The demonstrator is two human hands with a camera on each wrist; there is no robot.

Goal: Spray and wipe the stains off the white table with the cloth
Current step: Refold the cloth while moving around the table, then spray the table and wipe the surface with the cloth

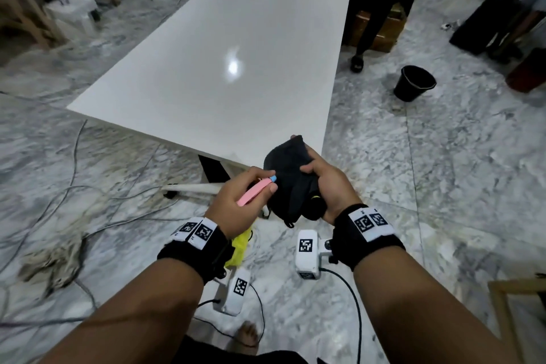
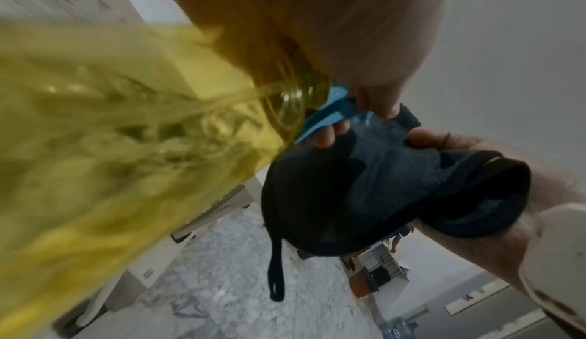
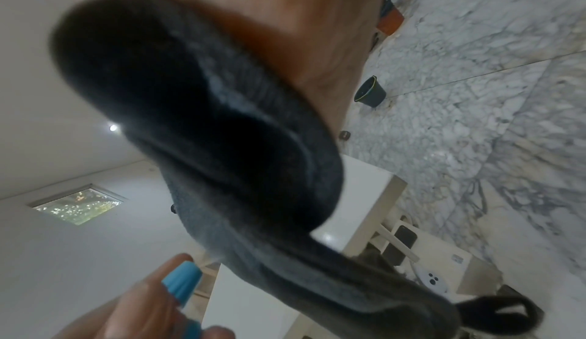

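My left hand (image 1: 236, 198) grips a yellow spray bottle (image 2: 95, 148) with a pink head (image 1: 254, 193) and blue nozzle (image 1: 273, 178). The nozzle points at a dark grey cloth (image 1: 291, 174) from close by. My right hand (image 1: 325, 183) holds that bunched cloth, thumb across its front. The left wrist view shows a finger on the blue trigger (image 2: 326, 118) beside the cloth (image 2: 364, 189). The cloth (image 3: 222, 143) fills the right wrist view. Both hands hover in front of the near corner of the white table (image 1: 236, 53), whose top is glossy with no stain I can make out.
A black bucket (image 1: 415, 83) stands on the marble floor right of the table. A person's dark-clad legs (image 1: 375, 9) stand at the table's far right side. Cables (image 1: 74, 195) trail across the floor at left. A white stool (image 1: 74, 13) sits far left.
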